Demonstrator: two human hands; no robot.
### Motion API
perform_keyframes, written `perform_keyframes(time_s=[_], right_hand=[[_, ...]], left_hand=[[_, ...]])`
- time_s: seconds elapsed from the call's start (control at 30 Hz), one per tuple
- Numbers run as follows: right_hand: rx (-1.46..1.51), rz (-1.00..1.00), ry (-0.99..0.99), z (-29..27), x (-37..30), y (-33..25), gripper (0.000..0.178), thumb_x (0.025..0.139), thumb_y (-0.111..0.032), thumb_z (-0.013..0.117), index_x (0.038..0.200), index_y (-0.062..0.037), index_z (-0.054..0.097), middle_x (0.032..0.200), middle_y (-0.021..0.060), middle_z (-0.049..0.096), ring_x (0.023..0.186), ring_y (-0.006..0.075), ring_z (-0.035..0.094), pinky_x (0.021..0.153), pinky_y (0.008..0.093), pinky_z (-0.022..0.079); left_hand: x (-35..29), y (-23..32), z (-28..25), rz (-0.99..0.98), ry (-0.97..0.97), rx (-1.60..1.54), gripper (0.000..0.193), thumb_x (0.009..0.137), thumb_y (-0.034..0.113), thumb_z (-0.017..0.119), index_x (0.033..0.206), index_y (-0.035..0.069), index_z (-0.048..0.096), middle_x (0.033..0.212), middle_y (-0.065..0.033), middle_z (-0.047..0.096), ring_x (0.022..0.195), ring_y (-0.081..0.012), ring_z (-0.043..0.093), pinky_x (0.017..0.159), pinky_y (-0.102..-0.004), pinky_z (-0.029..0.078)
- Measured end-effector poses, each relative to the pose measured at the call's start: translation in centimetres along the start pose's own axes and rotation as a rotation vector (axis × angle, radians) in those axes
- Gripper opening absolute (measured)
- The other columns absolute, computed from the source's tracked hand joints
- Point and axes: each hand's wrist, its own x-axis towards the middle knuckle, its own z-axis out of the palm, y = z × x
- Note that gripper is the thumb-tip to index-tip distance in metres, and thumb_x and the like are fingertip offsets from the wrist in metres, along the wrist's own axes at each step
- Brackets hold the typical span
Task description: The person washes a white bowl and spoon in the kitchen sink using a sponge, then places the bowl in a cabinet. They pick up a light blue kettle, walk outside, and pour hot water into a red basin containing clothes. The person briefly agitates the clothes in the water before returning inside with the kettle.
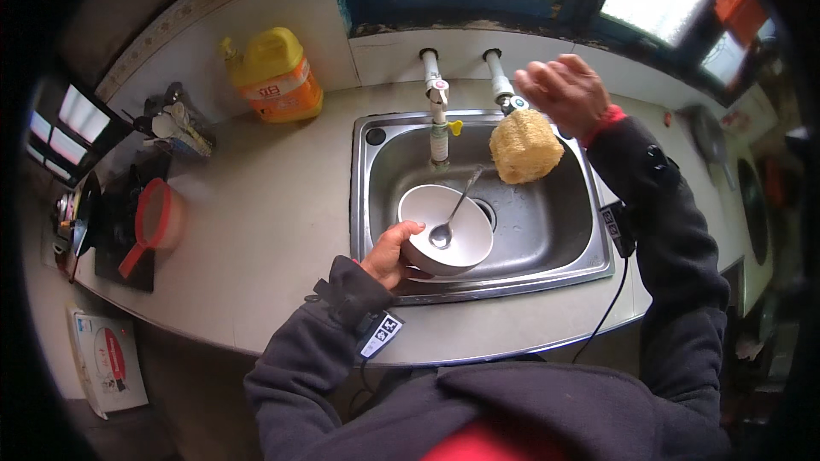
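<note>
My left hand [391, 258] grips the rim of a white bowl [472, 248] over the near left part of the steel sink [559, 256]. A metal spoon [441, 235] lies in the bowl, its handle leaning past the far rim. My right hand [564, 94] is raised over the far right of the sink, fingers bent and somewhat blurred; whether they hold anything is unclear. Just below it is a yellow loofah sponge [525, 147], close under the right-hand tap [504, 90]. What supports the sponge is hidden. The left-hand tap [438, 119] has a yellow lever.
A yellow jug [278, 77] with an orange label stands at the back left of the counter [273, 205]. Farther left are a utensil holder [184, 132] and a red-rimmed strainer or pot [158, 218]. A dark pan [707, 137] is at the far right. A cable [611, 316] hangs beside my right sleeve.
</note>
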Motion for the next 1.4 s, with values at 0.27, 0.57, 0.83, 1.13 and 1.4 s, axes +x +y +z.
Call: perform_keyframes(time_s=[0.27, 0.57, 0.83, 1.13, 1.4], right_hand=[[0.507, 0.695, -0.608, 6.8, 5.3, -5.6, 0.059, 0.076, -0.056, 0.047, 0.088, 0.0014, 0.057, 0.078, 0.0159, 0.059, 0.070, 0.0237, 0.058, 0.061, 0.0351, 0.045], [0.658, 0.696, -0.692, 8.8, 6.0, -6.9, 0.030, 0.081, -0.031, 0.049, 0.080, -0.0016, 0.055, 0.075, 0.0154, 0.058, 0.069, 0.0306, 0.057, 0.062, 0.0395, 0.043], [0.659, 0.659, -0.171, 3.4, 4.6, -7.4, 0.028, 0.078, -0.024, 0.055, 0.098, -0.0041, 0.049, 0.085, 0.0157, 0.057, 0.073, 0.0291, 0.057, 0.065, 0.0376, 0.043], [1.321, 0.155, -0.894, -6.4, -3.8, -11.0, 0.019, 0.072, -0.019, 0.058, 0.078, -0.0026, 0.050, 0.067, 0.0119, 0.054, 0.064, 0.0302, 0.057, 0.058, 0.0390, 0.045], [1.329, 0.328, -1.043, -4.6, -7.8, -12.1, 0.021, 0.074, -0.016, 0.057, 0.089, -0.0015, 0.052, 0.080, 0.0155, 0.054, 0.072, 0.0330, 0.056, 0.063, 0.0406, 0.045]], left_hand=[[1.8, -0.3, -1.5, -0.011, 0.030, -0.043, 0.048, 0.072, 0.033, 0.052, 0.111, 0.009, 0.041, 0.103, -0.0121, 0.050, 0.092, -0.0275, 0.052, 0.074, -0.0465, 0.043], [2.4, 0.4, -1.5, -0.066, 0.044, -0.021, 0.055, 0.074, 0.029, 0.048, 0.121, 0.004, 0.034, 0.118, -0.0156, 0.042, 0.107, -0.0312, 0.043, 0.082, -0.0512, 0.038], [5.2, 1.6, -1.7, -0.108, 0.120, -0.004, 0.048, 0.073, 0.022, 0.045, 0.115, 0.001, 0.038, 0.111, -0.0162, 0.047, 0.101, -0.0323, 0.047, 0.077, -0.0505, 0.043], [9.3, 1.2, -1.1, -0.131, 0.158, -0.018, 0.047, 0.073, 0.012, 0.039, 0.116, -0.006, 0.033, 0.112, -0.0228, 0.044, 0.102, -0.0367, 0.045, 0.081, -0.0527, 0.040], [12.0, 0.6, -0.5, -0.146, 0.248, 0.010, 0.046, 0.072, -0.001, 0.036, 0.117, -0.009, 0.028, 0.112, -0.0248, 0.043, 0.100, -0.0387, 0.048, 0.079, -0.0551, 0.043]])
